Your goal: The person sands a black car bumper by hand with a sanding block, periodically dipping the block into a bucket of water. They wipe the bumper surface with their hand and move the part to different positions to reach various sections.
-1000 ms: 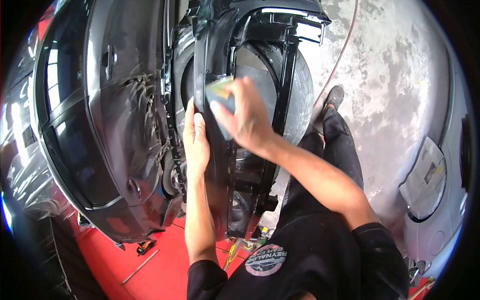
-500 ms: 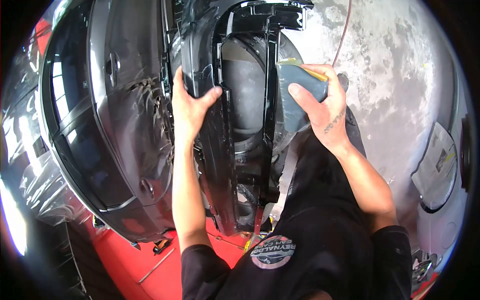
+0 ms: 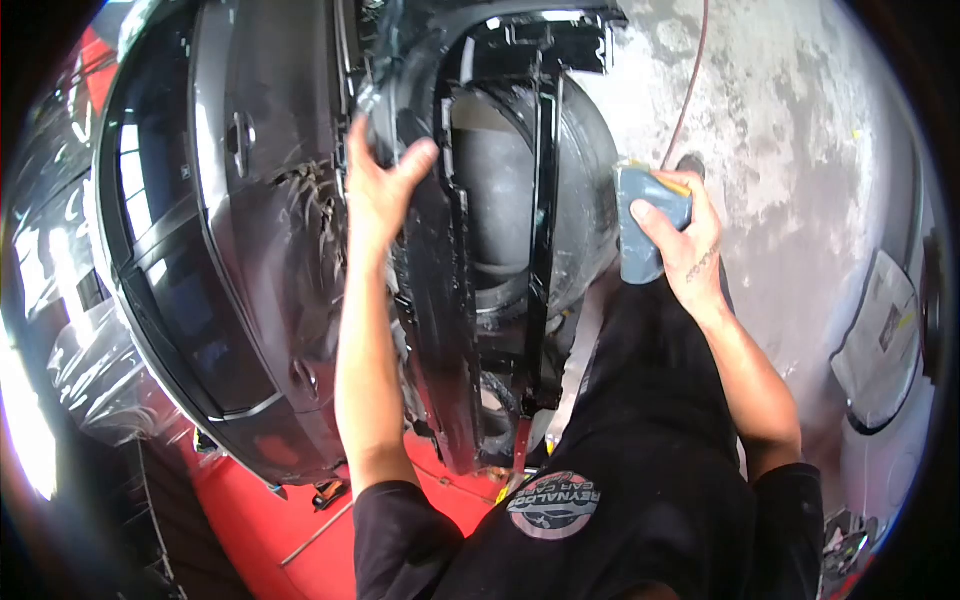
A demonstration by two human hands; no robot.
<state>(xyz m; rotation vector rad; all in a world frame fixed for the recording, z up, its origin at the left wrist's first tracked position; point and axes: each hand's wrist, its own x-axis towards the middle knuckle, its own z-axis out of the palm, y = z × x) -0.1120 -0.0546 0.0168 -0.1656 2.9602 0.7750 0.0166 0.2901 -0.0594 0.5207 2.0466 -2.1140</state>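
My left hand (image 3: 378,200) is at the long black car bumper (image 3: 437,300), thumb and fingers spread apart over its left side. Slight blur hides whether the fingertips touch it. In my right hand (image 3: 690,245) is a flat blue-grey sanding block (image 3: 642,225), with a yellow sheet edge showing beneath the fingers. The block is held to the right of the bumper, apart from it. The bumper has a dull, scuffed face and a glossy black inner frame (image 3: 542,200). Behind its frame shows a round dark drum-like shape (image 3: 585,150).
A dark car (image 3: 265,130) with crumpled door panels stands close on the left. Clear plastic sheeting (image 3: 100,380) hangs beyond it. Red flooring (image 3: 270,510) lies below, and stained grey concrete (image 3: 770,170) with a thin hose (image 3: 690,90) to the right. A light-coloured panel (image 3: 885,350) stands far right.
My right hand has moved right and down with the sanding block, away from the bumper's frame. My left hand has shifted slightly, and its thumb has lifted. The view has turned a little.
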